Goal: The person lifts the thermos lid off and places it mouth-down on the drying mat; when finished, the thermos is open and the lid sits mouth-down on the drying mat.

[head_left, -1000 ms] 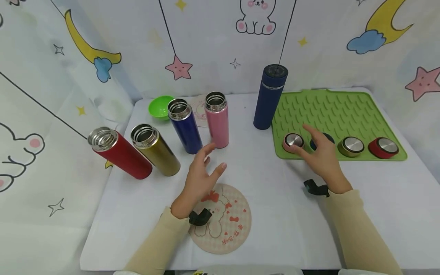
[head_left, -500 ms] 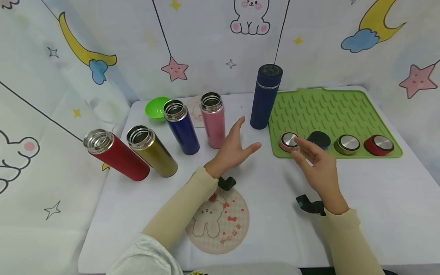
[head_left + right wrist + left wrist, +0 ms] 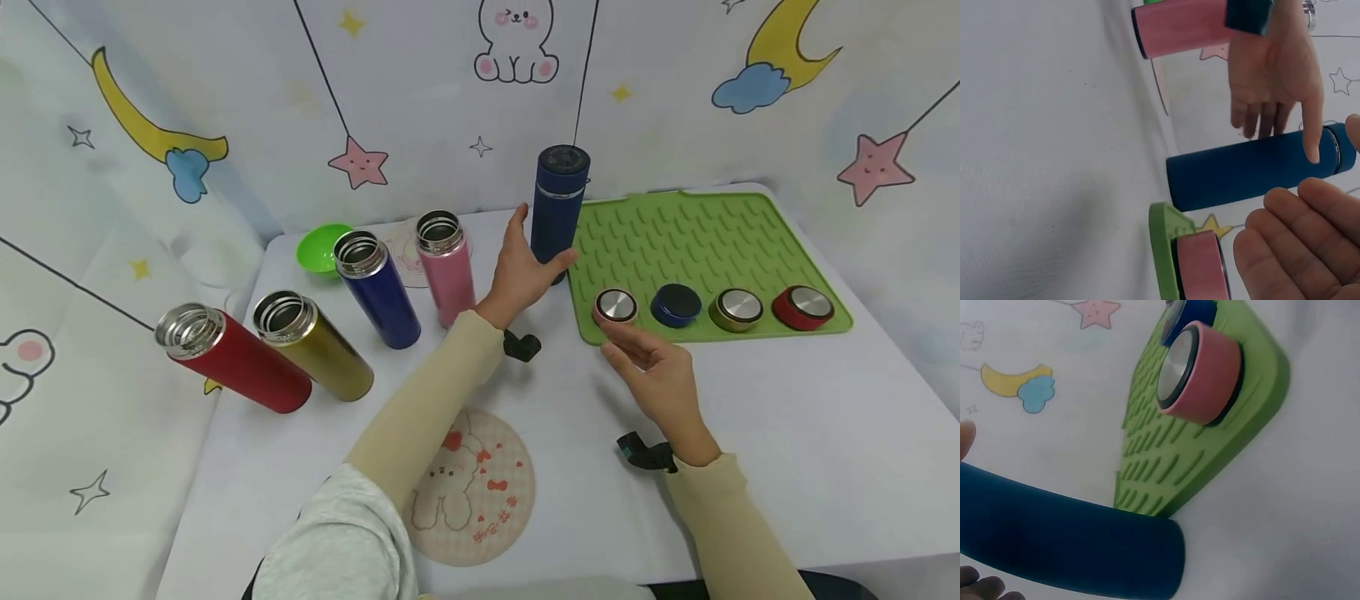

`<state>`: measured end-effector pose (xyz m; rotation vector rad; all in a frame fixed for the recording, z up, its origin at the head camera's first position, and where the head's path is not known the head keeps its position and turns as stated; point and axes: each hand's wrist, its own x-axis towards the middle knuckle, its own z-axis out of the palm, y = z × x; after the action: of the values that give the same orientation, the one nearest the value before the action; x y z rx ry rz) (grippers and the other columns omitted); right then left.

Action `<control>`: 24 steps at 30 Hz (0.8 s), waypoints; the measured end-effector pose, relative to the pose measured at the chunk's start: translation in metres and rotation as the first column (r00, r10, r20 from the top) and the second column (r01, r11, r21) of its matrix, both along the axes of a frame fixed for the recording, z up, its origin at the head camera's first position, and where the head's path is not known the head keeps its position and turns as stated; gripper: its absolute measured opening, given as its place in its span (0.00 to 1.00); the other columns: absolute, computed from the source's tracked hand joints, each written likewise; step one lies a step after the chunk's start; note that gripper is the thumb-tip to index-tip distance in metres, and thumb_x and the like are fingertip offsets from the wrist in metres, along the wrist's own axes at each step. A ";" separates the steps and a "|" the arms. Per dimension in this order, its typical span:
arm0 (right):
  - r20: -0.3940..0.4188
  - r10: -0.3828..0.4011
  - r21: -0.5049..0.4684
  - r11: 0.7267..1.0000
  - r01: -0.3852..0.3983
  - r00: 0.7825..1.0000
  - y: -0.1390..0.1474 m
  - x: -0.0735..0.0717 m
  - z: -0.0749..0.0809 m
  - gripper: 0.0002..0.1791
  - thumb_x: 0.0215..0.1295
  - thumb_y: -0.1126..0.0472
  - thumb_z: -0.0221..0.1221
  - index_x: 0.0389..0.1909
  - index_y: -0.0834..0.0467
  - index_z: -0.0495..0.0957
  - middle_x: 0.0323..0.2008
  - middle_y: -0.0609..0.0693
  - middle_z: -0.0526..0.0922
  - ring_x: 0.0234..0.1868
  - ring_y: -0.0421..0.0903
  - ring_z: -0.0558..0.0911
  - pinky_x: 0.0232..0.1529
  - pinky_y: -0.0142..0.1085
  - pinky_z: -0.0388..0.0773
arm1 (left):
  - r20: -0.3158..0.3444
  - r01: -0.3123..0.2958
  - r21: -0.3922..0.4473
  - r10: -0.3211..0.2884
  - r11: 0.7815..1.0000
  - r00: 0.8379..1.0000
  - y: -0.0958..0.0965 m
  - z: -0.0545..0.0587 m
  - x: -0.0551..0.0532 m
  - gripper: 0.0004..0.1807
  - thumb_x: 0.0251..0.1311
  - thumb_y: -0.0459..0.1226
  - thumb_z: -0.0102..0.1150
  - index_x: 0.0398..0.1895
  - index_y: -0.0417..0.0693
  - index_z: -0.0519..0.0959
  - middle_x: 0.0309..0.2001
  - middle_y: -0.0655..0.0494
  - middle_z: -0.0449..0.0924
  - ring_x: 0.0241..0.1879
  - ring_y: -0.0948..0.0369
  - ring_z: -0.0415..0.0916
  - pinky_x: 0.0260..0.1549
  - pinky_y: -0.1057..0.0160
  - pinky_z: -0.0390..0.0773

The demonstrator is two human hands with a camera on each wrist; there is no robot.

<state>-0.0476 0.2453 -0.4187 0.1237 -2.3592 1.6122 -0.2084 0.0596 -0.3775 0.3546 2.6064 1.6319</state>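
A tall navy vacuum flask (image 3: 557,212) with its lid on stands upright at the left edge of the green mat. My left hand (image 3: 521,271) is right beside it, thumb and fingers spread to either side of the flask (image 3: 1072,537). Its fingers are fairly straight, not wrapped round. My right hand (image 3: 656,379) hovers in front of the mat, fingers loosely bent and holding nothing, close to the pink lid (image 3: 615,308). In the right wrist view, the left thumb overlaps the upper part of the flask (image 3: 1241,169).
Unlidded red (image 3: 247,367), gold (image 3: 330,358), blue (image 3: 386,300) and pink (image 3: 450,279) flasks stand at left. Blue (image 3: 675,305), gold (image 3: 735,310) and red (image 3: 802,308) lids sit on the green mat (image 3: 697,242). A green bowl (image 3: 318,250) and round coaster (image 3: 480,517) are also there.
My left hand has moved right and forward from above the coaster to the navy flask. My right hand has drawn back slightly from the lids. The head view has shifted a little.
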 end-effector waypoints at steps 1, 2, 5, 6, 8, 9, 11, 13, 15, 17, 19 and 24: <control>0.006 0.003 -0.007 1.000 -0.003 1.000 -0.001 0.000 -0.001 0.19 0.69 0.66 0.66 0.59 0.63 0.83 0.56 0.67 0.86 0.52 0.28 0.86 0.51 0.19 0.82 | -0.005 0.007 0.003 -0.007 1.000 1.000 0.002 0.001 -0.003 0.57 0.64 0.54 0.68 0.85 0.52 0.41 0.85 0.53 0.48 0.83 0.54 0.51 0.81 0.48 0.58; 0.009 0.005 -0.012 1.000 -0.005 1.000 -0.001 0.001 -0.003 0.18 0.69 0.66 0.66 0.59 0.64 0.83 0.56 0.67 0.86 0.52 0.28 0.86 0.51 0.19 0.82 | -0.009 0.012 0.010 -0.012 1.000 1.000 0.003 0.001 -0.006 0.57 0.64 0.54 0.68 0.85 0.51 0.41 0.84 0.52 0.49 0.83 0.54 0.52 0.81 0.48 0.59; 0.015 0.005 -0.016 1.000 -0.004 1.000 -0.001 0.002 -0.005 0.18 0.68 0.67 0.66 0.58 0.65 0.84 0.55 0.68 0.86 0.50 0.28 0.87 0.50 0.19 0.82 | -0.014 0.018 0.033 -0.018 0.999 1.000 0.008 0.003 -0.012 0.58 0.64 0.52 0.69 0.85 0.50 0.41 0.83 0.50 0.53 0.81 0.53 0.57 0.81 0.49 0.61; 0.018 0.004 -0.014 1.000 -0.004 1.000 -0.001 0.003 -0.006 0.18 0.69 0.67 0.66 0.58 0.65 0.84 0.55 0.68 0.86 0.50 0.28 0.87 0.49 0.19 0.82 | -0.015 0.019 0.043 -0.019 0.999 1.000 0.009 0.004 -0.013 0.57 0.64 0.51 0.70 0.84 0.50 0.41 0.82 0.49 0.54 0.80 0.53 0.59 0.80 0.49 0.62; 0.021 0.002 -0.004 1.000 -0.002 1.000 0.000 0.004 -0.006 0.18 0.69 0.66 0.66 0.58 0.64 0.84 0.55 0.68 0.86 0.50 0.26 0.86 0.49 0.19 0.82 | -0.020 0.016 0.055 -0.015 0.998 1.000 0.011 0.006 -0.016 0.57 0.64 0.50 0.70 0.84 0.49 0.42 0.80 0.48 0.58 0.78 0.53 0.62 0.79 0.49 0.64; 0.020 0.002 0.000 1.000 -0.002 1.000 0.000 0.004 -0.006 0.18 0.69 0.66 0.66 0.58 0.64 0.84 0.55 0.67 0.86 0.50 0.25 0.86 0.50 0.19 0.82 | -0.025 0.011 0.055 -0.010 0.998 1.000 0.012 0.007 -0.017 0.56 0.64 0.49 0.70 0.84 0.49 0.42 0.79 0.47 0.60 0.77 0.52 0.64 0.78 0.50 0.65; 0.012 0.003 0.008 1.000 -0.003 1.000 0.001 0.004 -0.006 0.18 0.69 0.67 0.66 0.58 0.64 0.84 0.55 0.67 0.87 0.50 0.25 0.86 0.50 0.18 0.82 | -0.039 0.000 0.046 0.002 0.999 0.999 0.012 0.010 -0.019 0.54 0.65 0.48 0.69 0.84 0.48 0.44 0.78 0.47 0.62 0.76 0.52 0.66 0.78 0.50 0.67; 0.005 0.005 0.015 1.000 -0.005 1.000 0.002 0.003 -0.006 0.18 0.68 0.67 0.66 0.58 0.64 0.84 0.55 0.66 0.87 0.50 0.24 0.85 0.50 0.18 0.82 | -0.062 -0.020 0.031 0.022 0.999 0.998 0.012 0.012 -0.020 0.52 0.67 0.47 0.68 0.83 0.46 0.46 0.76 0.47 0.65 0.75 0.52 0.68 0.77 0.51 0.68; 0.001 0.009 0.012 1.000 -0.009 1.000 0.003 0.002 -0.005 0.18 0.68 0.68 0.66 0.58 0.64 0.84 0.54 0.66 0.87 0.50 0.24 0.85 0.50 0.18 0.82 | -0.083 -0.044 0.014 0.045 0.999 0.996 0.013 0.013 -0.022 0.50 0.67 0.47 0.68 0.83 0.46 0.48 0.76 0.46 0.66 0.74 0.52 0.69 0.76 0.52 0.68; 0.007 0.010 0.005 1.000 -0.010 1.000 0.003 0.002 -0.005 0.18 0.69 0.67 0.66 0.59 0.64 0.83 0.54 0.67 0.87 0.50 0.24 0.85 0.50 0.19 0.82 | -0.099 -0.061 0.006 0.061 0.998 0.993 0.013 0.014 -0.023 0.48 0.68 0.46 0.67 0.82 0.45 0.50 0.76 0.46 0.67 0.74 0.52 0.70 0.76 0.52 0.69; 0.020 0.009 -0.007 1.000 -0.009 1.000 0.004 0.001 -0.004 0.18 0.69 0.67 0.66 0.59 0.64 0.83 0.55 0.67 0.86 0.49 0.23 0.85 0.49 0.19 0.82 | -0.106 -0.067 0.004 0.067 0.998 0.992 0.014 0.014 -0.024 0.47 0.68 0.46 0.67 0.82 0.45 0.52 0.76 0.46 0.68 0.74 0.52 0.70 0.76 0.52 0.69; 0.037 0.007 -0.036 0.999 -0.005 0.999 0.007 0.001 -0.006 0.18 0.69 0.66 0.66 0.59 0.64 0.83 0.55 0.64 0.87 0.49 0.25 0.86 0.50 0.20 0.83 | -0.091 -0.050 0.010 0.051 0.999 0.995 0.016 0.016 -0.024 0.46 0.68 0.46 0.68 0.81 0.46 0.54 0.75 0.47 0.69 0.73 0.53 0.71 0.76 0.53 0.70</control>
<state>-0.0463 0.2526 -0.4247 0.0945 -2.3578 1.6730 -0.2321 0.0759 -0.3613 0.3753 2.6970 1.6799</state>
